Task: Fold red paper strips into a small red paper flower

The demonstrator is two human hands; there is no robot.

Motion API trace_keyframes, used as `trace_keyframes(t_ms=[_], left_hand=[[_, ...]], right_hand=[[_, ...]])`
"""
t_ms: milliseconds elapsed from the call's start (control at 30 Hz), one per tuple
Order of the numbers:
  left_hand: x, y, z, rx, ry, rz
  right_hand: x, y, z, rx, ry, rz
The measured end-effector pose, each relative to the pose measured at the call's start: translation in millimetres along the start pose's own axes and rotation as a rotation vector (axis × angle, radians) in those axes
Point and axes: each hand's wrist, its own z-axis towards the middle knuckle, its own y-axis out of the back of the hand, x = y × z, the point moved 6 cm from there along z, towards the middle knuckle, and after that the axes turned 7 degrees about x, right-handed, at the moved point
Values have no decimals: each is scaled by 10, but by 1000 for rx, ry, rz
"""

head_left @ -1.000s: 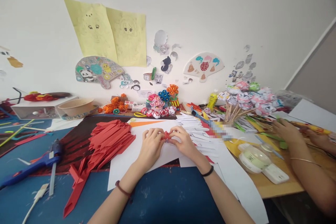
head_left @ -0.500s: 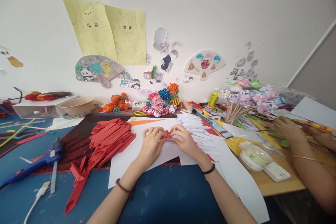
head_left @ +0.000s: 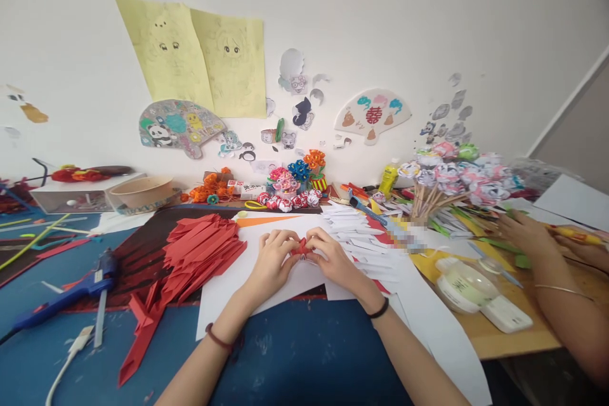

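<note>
Between the fingertips of both hands is a small red folded paper piece (head_left: 302,247), with a bit of white at its lower edge. My left hand (head_left: 275,261) pinches it from the left, a dark red band on that wrist. From the right, my right hand (head_left: 334,256) pinches the same piece; a black band circles this wrist. Both hands are above white paper sheets (head_left: 223,299). To the left lies a pile of red folded strips (head_left: 202,254). White folded strips (head_left: 356,238) lie just behind and right of my right hand.
A blue glue gun (head_left: 66,298) and white cable (head_left: 71,355) lie left. Paper flowers (head_left: 299,171) stand at the back, more on sticks (head_left: 428,200) at right. A jar (head_left: 466,285) sits near another person's hands (head_left: 528,238), which touch green paper and a yellow tool.
Both my hands stay nearly in place, their fingertips slightly shifted around the red piece. The other person's right hand has moved a little, with the yellow tool now showing more clearly.
</note>
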Motion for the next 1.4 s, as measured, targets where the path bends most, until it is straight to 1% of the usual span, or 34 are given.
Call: trace_keyframes(t_ms=[100, 233, 400, 533, 567, 633, 733, 867, 1067, 1200, 1300, 1400], left_hand=[[0, -12, -7, 57, -25, -13], [0, -6, -7, 60, -21, -23], [-4, 15, 19, -7, 4, -60], [28, 60, 7, -124, 104, -12], [32, 70, -1, -147, 126, 10], [28, 68, -11, -157, 147, 41], [30, 38, -14, -122, 162, 29], [67, 4, -14, -69, 223, -26], [30, 0, -24, -52, 221, -27], [-16, -12, -21, -36, 187, -6], [-45, 2, -20, -57, 164, 36], [-4, 36, -24, -102, 196, 37]], right_hand=[[-55, -43, -8, 15, 16, -19], [-132, -38, -26, -28, 3, -107], [-130, 71, -32, -108, -31, -244], [-67, 224, -39, -237, -95, -195], [-55, 226, -40, -237, -111, -185], [-41, 173, -36, -185, -125, -202], [-69, 51, -49, -104, -137, -217], [-110, -53, -78, -55, -115, -223], [-104, -92, -115, -71, -89, -284], [-67, -119, -122, -69, -64, -290], [-62, -130, -120, -74, -84, -254], [-71, -149, -115, -64, -109, -189]])
